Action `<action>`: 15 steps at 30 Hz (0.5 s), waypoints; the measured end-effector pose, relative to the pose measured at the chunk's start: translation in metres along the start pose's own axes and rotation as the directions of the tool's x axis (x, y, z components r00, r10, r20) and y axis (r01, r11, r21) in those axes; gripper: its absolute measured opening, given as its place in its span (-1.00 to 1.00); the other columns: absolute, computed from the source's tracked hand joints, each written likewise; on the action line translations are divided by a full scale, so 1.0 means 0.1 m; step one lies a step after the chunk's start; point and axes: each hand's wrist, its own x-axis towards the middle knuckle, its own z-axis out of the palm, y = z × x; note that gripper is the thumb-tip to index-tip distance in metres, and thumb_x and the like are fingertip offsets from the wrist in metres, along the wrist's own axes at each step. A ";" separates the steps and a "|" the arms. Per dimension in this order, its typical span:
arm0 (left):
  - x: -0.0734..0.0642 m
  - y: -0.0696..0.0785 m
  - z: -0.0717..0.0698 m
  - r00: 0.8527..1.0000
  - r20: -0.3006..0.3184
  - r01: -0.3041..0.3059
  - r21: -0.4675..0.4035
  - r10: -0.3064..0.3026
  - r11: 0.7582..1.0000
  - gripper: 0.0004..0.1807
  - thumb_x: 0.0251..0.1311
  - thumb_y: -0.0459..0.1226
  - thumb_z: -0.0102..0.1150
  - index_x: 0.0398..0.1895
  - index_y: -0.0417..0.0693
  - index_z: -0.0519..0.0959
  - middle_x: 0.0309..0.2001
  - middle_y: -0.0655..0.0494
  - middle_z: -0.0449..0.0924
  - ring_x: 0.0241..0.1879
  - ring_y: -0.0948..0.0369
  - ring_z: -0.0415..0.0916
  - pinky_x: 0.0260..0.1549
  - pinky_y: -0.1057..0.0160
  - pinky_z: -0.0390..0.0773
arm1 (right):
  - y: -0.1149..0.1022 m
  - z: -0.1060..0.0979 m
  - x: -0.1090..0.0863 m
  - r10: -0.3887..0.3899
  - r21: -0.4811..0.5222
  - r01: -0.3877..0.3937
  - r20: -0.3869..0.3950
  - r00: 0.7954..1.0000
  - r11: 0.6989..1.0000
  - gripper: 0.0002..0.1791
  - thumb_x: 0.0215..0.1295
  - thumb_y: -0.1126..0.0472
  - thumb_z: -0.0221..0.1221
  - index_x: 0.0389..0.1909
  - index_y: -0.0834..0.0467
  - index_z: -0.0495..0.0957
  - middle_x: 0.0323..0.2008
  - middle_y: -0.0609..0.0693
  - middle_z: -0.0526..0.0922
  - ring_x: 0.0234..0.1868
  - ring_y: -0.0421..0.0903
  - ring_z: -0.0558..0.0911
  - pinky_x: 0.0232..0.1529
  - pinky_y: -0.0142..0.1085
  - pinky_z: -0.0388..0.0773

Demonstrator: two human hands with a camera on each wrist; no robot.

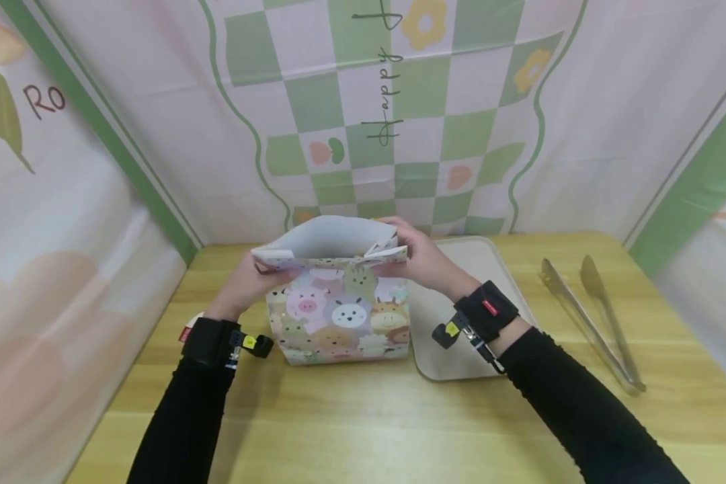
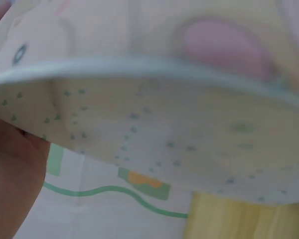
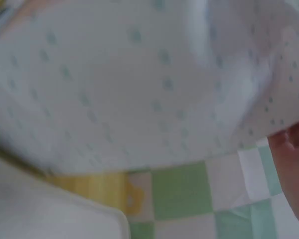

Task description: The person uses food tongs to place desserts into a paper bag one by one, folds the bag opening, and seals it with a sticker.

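Observation:
A paper bag (image 1: 339,316) printed with cartoon animals stands upright on the wooden table, its top edge folded over and its white mouth open. My left hand (image 1: 248,286) grips the bag's left upper side, thumb across the front. At the right upper corner my right hand (image 1: 426,259) holds the bag near its creased edge, with fingers behind it. The left wrist view shows the bag's dotted side panel (image 2: 154,129) close up, and part of the left hand (image 2: 15,174). In the right wrist view, the other dotted side (image 3: 129,99) fills most of the picture. The bag's contents are hidden.
A beige tray (image 1: 441,336) lies right of the bag, partly under my right forearm. Farther right, metal tongs (image 1: 587,323) lie on the wooden table (image 1: 351,430). A patterned cloth (image 1: 363,101) hangs behind the table, with more cloth on both sides.

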 end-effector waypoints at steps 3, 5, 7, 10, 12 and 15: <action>0.01 0.01 -0.02 1.000 0.026 -0.013 0.027 0.012 1.000 -0.39 0.27 -0.40 0.34 0.40 -0.27 0.47 0.24 -0.11 0.62 0.11 0.27 0.61 0.09 0.27 0.63 | -0.02 -0.02 0.03 -0.012 -0.069 0.014 0.030 0.999 0.998 -0.25 0.12 0.43 0.47 0.38 0.30 0.48 0.39 0.22 0.48 0.38 0.18 0.52 0.39 0.12 0.48; 0.01 0.01 -0.02 0.999 0.028 -0.034 0.043 0.033 0.998 -0.44 0.30 -0.40 0.32 0.37 -0.30 0.51 0.17 0.00 0.69 0.04 0.29 0.62 0.05 0.28 0.63 | -0.04 -0.01 0.05 -0.023 -0.079 0.025 0.025 0.999 0.997 -0.36 0.12 0.43 0.47 0.28 0.30 0.55 0.32 0.21 0.55 0.29 0.15 0.58 0.32 0.02 0.54; 0.01 0.01 -0.01 0.998 0.028 -0.060 0.053 0.059 0.997 -0.52 0.33 -0.40 0.30 0.30 -0.33 0.57 0.07 0.19 0.75 0.00 0.33 0.65 0.03 0.29 0.63 | -0.03 0.01 0.05 -0.054 -0.087 0.055 0.007 0.998 0.995 -0.55 0.13 0.45 0.47 0.08 0.34 0.65 0.24 0.22 0.61 0.22 0.09 0.62 0.26 -0.14 0.58; 0.01 0.00 0.00 0.995 0.032 -0.100 0.057 0.098 0.993 -0.65 0.35 -0.42 0.27 0.15 -0.40 0.64 -0.10 0.44 0.77 -0.11 0.35 0.68 -0.01 0.31 0.63 | -0.01 0.05 0.04 -0.144 -0.114 0.140 -0.028 0.989 0.984 -0.80 0.12 0.50 0.45 -0.22 0.34 0.73 0.09 0.25 0.69 0.11 -0.08 0.67 0.14 -0.37 0.62; 0.00 0.00 0.01 0.990 0.048 -0.138 0.070 0.135 0.988 -0.72 0.36 -0.43 0.25 0.07 -0.39 0.67 -0.13 0.50 0.76 -0.13 0.36 0.67 -0.01 0.31 0.62 | 0.02 0.08 0.03 -0.222 -0.152 0.212 -0.051 0.974 0.965 -0.87 0.10 0.53 0.45 -0.34 0.33 0.74 -0.01 0.26 0.72 0.04 -0.20 0.68 0.05 -0.48 0.63; -0.01 -0.01 0.01 0.979 0.065 -0.195 0.063 0.191 0.979 -0.79 0.37 -0.46 0.21 -0.01 -0.27 0.73 -0.14 0.47 0.74 -0.16 0.33 0.63 -0.03 0.29 0.59 | 0.05 0.10 0.01 -0.320 -0.208 0.300 -0.071 0.945 0.931 -0.84 0.08 0.55 0.45 -0.32 0.30 0.77 -0.10 0.24 0.75 -0.04 -0.25 0.70 -0.02 -0.53 0.62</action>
